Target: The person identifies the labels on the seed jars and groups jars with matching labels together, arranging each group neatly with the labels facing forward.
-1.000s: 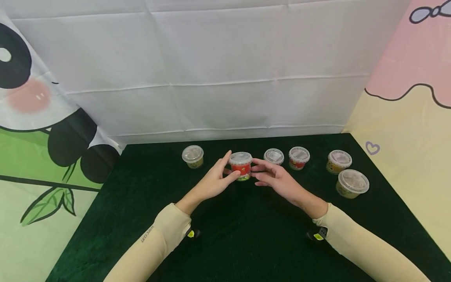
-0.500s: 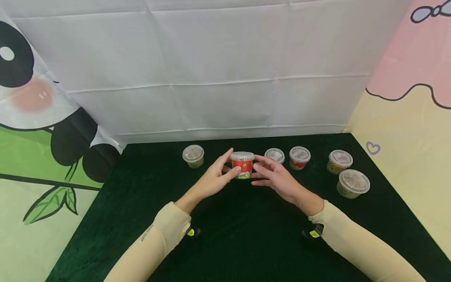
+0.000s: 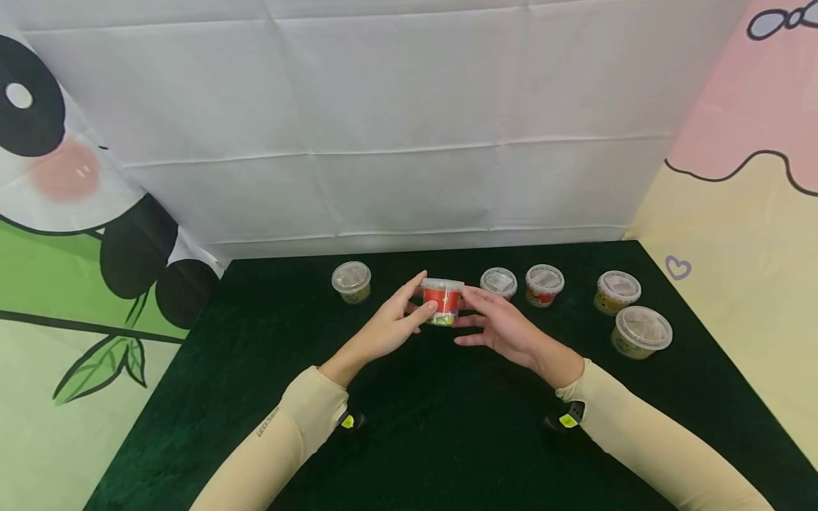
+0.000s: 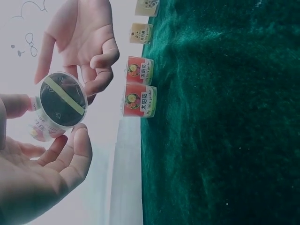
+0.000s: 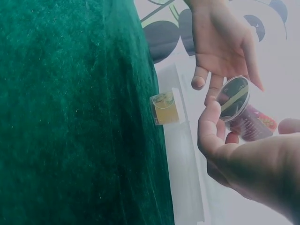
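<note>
Between my two hands is a small clear plastic tub (image 3: 442, 301) with a red label, a clear lid and green at its lower part. My left hand (image 3: 386, 326) grips its left side, thumb on the front and fingers behind. At the right side, my right hand (image 3: 508, 330) holds the tub near the lid with its upper fingers, while the lower fingers spread below. In the left wrist view the tub's dark base (image 4: 63, 99), crossed by a yellow-green strip, faces the camera. The tub tilts slightly and is raised off the table.
One lidded tub (image 3: 351, 282) stands left on the dark green cloth (image 3: 447, 426). To the right are a partly covered tub (image 3: 498, 282), a red-labelled tub (image 3: 544, 285), a yellowish tub (image 3: 617, 292) and a larger tub (image 3: 642, 332). A white sheet (image 3: 409, 142) hangs behind.
The held tub has shifted slightly right and tipped, so its lid top shows less. My right hand has moved in, its fingers now at the tub's right side. The other tubs stay put.
</note>
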Tool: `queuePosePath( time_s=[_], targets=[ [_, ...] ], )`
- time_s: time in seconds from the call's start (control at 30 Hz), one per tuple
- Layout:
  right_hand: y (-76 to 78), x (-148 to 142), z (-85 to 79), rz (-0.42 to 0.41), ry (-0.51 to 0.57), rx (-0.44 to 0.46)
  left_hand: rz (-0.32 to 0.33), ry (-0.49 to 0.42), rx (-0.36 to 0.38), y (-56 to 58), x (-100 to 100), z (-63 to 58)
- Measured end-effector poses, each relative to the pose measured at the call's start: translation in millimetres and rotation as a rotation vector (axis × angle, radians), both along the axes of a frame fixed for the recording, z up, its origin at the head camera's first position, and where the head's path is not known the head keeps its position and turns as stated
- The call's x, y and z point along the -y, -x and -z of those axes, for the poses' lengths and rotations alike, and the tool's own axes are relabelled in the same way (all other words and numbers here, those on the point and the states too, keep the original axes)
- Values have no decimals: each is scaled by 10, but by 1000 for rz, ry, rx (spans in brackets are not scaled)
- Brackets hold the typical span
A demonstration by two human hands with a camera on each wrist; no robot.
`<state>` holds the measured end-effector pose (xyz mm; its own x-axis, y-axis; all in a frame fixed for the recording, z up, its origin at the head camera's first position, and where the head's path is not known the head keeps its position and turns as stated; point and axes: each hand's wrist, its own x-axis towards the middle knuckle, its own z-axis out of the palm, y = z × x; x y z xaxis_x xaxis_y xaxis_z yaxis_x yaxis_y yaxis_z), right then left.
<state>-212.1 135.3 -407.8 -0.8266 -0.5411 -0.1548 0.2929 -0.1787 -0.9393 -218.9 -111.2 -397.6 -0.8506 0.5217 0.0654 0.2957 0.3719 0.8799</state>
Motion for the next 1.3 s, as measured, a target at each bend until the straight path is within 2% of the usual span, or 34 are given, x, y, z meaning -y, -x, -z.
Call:
queuePosePath(
  time_s=[0.3, 0.77, 1.3],
  targets=[
    [-11, 2, -16, 1, -3, 6, 6, 3, -1, -23, -1, 2],
    [11, -10, 22, 14, -58, -24, 1, -19, 18, 4, -6, 89],
    [6, -4, 15, 29, -65, -22, 12, -33, 24, -16, -10, 78]
  ],
)
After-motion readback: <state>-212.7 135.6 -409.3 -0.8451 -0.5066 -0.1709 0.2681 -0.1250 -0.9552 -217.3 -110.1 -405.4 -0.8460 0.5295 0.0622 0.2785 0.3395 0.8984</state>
